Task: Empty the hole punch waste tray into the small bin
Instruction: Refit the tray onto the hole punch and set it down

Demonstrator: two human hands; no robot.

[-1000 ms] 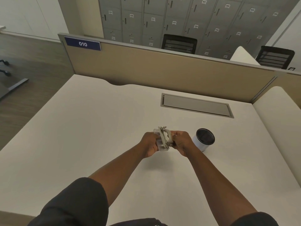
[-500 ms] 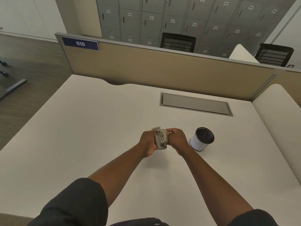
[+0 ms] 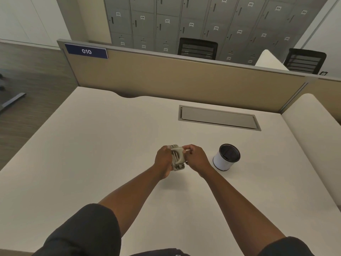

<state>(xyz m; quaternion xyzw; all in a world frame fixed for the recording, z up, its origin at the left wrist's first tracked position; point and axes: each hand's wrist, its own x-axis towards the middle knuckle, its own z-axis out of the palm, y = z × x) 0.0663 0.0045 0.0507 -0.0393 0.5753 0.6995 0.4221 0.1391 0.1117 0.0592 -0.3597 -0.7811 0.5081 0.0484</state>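
A small beige hole punch [image 3: 177,158] is held just above the white desk [image 3: 92,154], turned on its side so its metal parts face me. My left hand [image 3: 163,160] grips its left side. My right hand [image 3: 196,158] is closed on its right side, fingertips pinching at the upper edge. The waste tray itself is hidden behind my fingers. A small white bin [image 3: 226,157] with a dark inside stands upright on the desk just right of my right hand, not touching it.
A grey cable hatch [image 3: 218,118] is set into the desk behind the bin. A tan partition [image 3: 184,80] labelled 010 closes the far edge. A second white desk [image 3: 310,130] adjoins on the right. Black chairs and grey lockers stand beyond.
The hole punch has been rotated between both hands, and my right fingers have shifted up to its top edge. The bin has not moved.
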